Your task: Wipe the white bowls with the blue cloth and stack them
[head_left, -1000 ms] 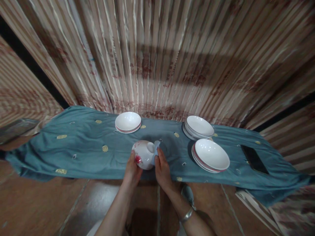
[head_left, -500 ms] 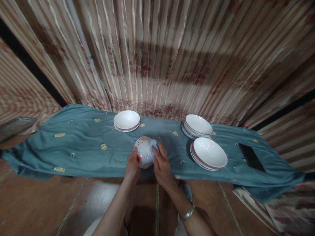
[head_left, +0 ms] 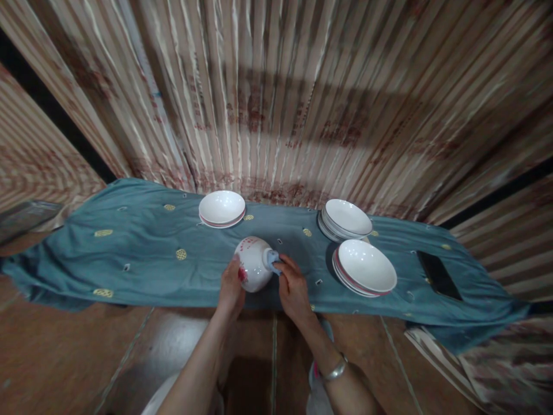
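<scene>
A white bowl [head_left: 256, 271] with red flower patterns is tipped on its side above the front of the table, its outside and foot ring showing. My left hand [head_left: 232, 285] grips it by the left rim. In my right hand [head_left: 294, 285] is a light blue cloth [head_left: 272, 260], pinched between the fingers and pressed against the bowl's foot. The inside of the bowl is turned away from view.
A teal patterned tablecloth [head_left: 147, 253] covers the table. Stacked bowls [head_left: 222, 207] stand at the back left, with further bowl stacks at the back right [head_left: 348, 219] and front right [head_left: 367, 266]. A black phone [head_left: 439, 275] lies far right. Striped curtains [head_left: 276, 104] hang behind.
My right hand has moved the cloth from the bowl's side onto its foot, drawing slightly right. The bowl has turned so that its foot ring shows; my left hand keeps its hold.
</scene>
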The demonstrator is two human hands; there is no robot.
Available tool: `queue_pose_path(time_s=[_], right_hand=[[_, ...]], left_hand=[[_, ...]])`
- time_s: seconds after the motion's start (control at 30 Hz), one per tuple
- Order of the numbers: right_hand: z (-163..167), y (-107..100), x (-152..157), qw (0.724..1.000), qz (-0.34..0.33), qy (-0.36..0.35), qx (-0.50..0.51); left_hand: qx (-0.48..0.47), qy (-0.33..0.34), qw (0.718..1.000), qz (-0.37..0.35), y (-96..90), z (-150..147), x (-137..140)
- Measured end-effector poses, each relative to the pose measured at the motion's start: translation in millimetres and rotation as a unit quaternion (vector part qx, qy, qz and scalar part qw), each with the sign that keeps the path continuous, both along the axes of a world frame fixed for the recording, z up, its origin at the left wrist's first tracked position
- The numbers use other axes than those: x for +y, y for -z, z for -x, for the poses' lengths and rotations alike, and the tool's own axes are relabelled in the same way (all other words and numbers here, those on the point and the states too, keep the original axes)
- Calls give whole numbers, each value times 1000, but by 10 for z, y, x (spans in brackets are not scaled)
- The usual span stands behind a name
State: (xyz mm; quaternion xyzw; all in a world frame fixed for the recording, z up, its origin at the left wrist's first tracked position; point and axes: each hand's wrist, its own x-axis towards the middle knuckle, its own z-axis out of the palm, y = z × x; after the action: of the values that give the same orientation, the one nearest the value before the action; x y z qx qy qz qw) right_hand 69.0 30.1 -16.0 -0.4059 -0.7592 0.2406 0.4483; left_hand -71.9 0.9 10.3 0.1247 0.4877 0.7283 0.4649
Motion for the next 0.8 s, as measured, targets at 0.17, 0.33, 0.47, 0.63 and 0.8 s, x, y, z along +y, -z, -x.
queue_pose_path(time_s=[0.17,0.33,0.47,0.63,0.8], right_hand=[[-16,-67,-43,996,15,-57,66],[32,-188,-135,996,-42,-68,38],[82,-248,-192,987,-124,-85,-63],[83,-239,-119,988,-129,-43,-76],[-2,-170,53,999,-42,-11,-3]], left_hand=[[0,10,1000,-2,35,11,11],[56,14,998,-13,26,6,-9],[109,21,994,3,-20,-21,-28],[92,70,993,-11,-48,-50,-37],[165,78,983,7,-8,-31,-50]])
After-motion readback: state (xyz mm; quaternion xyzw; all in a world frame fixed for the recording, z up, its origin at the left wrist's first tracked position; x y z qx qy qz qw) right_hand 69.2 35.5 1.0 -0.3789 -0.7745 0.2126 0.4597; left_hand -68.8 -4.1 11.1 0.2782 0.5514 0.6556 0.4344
